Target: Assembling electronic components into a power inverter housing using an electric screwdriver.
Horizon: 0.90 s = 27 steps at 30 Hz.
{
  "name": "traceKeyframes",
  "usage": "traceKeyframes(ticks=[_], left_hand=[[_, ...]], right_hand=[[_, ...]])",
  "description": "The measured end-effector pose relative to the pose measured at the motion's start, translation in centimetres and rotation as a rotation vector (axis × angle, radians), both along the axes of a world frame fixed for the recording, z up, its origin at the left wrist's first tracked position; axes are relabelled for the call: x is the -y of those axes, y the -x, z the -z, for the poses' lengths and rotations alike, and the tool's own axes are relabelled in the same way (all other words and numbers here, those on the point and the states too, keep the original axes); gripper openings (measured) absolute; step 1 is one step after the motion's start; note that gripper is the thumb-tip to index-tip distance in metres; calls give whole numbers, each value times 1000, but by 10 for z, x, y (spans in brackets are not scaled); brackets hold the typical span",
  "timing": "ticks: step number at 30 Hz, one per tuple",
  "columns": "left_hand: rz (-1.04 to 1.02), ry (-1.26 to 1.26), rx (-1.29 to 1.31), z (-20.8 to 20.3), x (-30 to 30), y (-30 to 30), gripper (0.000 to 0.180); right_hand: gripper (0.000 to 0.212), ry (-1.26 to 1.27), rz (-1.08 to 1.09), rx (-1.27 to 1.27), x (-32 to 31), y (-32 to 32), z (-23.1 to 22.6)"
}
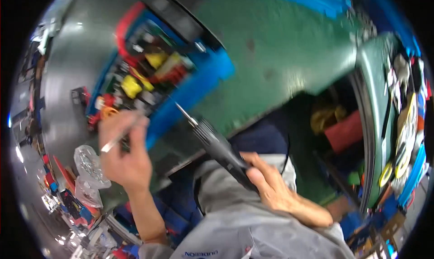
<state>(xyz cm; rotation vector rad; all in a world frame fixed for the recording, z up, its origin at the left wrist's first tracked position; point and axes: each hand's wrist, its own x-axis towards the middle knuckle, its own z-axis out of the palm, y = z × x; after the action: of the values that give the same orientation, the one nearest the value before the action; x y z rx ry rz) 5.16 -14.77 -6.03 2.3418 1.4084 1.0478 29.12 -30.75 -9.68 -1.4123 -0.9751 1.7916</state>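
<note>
My right hand (271,186) is wrapped round the rear of a black electric screwdriver (221,150), held in front of my lap. Its thin metal bit (184,112) points up and to the left, touching nothing that I can see. At the left, my raised left hand (125,153) pinches a thin silvery rod (115,141), blurred by motion. Just beyond that hand lies a blue tray (199,85) full of mixed parts. Among them are yellow pieces (131,86) and red ones (178,74).
The tray sits on a green worktop (271,46). A dark boxy object (176,15) lies at its far edge, with a red curved strip (122,31) nearby. Clear plastic bags (88,168) lie left of my left hand. An open drawer space (334,123) is at the right.
</note>
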Motion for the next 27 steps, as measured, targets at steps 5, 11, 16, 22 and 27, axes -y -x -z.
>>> traceKeyframes(ticks=[5, 11, 16, 22, 27], left_hand=[[45, -10, 73, -10, 1, -12, 25], [42, 71, 117, -16, 5, -3, 23], [90, 94, 142, -14, -5, 0, 23], [120, 132, 133, -13, -6, 3, 23], [162, 95, 76, -14, -8, 7, 25]], right_hand=[[73, 232, 0, -373, 7, -10, 15], [75, 388, -32, -671, 1, -14, 12], [90, 450, 12, -683, -7, -10, 10], [96, 470, 30, -603, -8, -8, 8], [93, 408, 25, -588, -3, -6, 10]])
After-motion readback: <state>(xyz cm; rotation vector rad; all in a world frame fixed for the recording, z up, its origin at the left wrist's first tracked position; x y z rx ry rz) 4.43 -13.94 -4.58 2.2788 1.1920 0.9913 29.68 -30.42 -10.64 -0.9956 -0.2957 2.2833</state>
